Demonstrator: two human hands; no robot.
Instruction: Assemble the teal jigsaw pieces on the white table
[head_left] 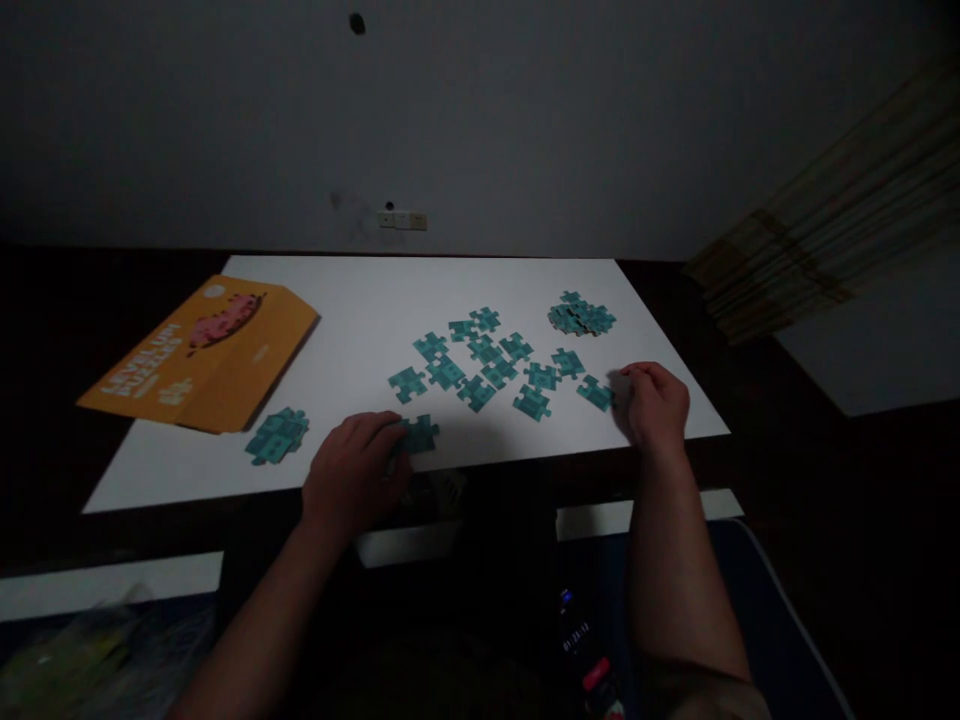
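Note:
My left hand (356,470) is at the front edge of the white table, thumb and fingers closed on a teal puzzle piece (420,433). Toward the right side, my right hand (658,408) is closed, fingertips pressed together; whether anything is between them is hidden. Just left of it lies a single puzzle piece (596,393). Several loose teal pieces (486,350) are spread over the middle, some overlapping. One heap of pieces (583,316) sits at the back right, and a smaller stack (277,436) lies left of my left hand.
An orange puzzle package (217,350) lies on the left of the white table (360,300), overhanging its edge. A phone (585,645) with a lit timer is below, near my right forearm. Behind the table is a wall with sockets (402,220); a curtain (817,220) hangs at right.

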